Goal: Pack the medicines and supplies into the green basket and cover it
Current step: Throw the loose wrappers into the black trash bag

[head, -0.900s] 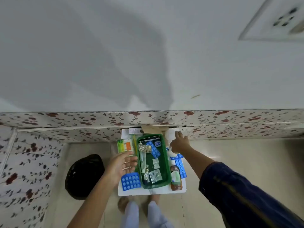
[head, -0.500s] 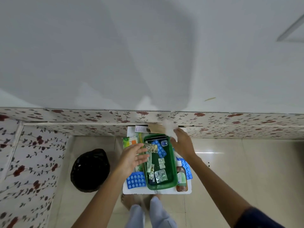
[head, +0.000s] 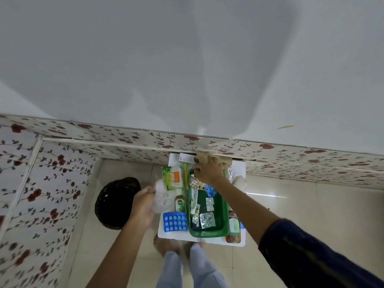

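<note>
Two hands work at lower centre of the frame: the left hand (head: 145, 202) grips a white wad (head: 161, 196) beside the white desk (head: 199, 239). The right hand (head: 207, 170) reaches over the green basket's (head: 224, 210) far end on the desk, fingers curled; contents of its grasp cannot be told. Blister strips (head: 206, 219) lie inside.

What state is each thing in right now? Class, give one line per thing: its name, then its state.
Basket: uncovered, partly filled with blister packs.
Blue pill pack: flat on the board, outside the basket.
Green-label bottle: lying on its side, left of the basket.
Brown bottle: lying down, right of the basket.
Green box: outside the basket, unpacked.
Left hand: holding a white wad.
Right hand: over the basket's far end, fingers curled.
</note>
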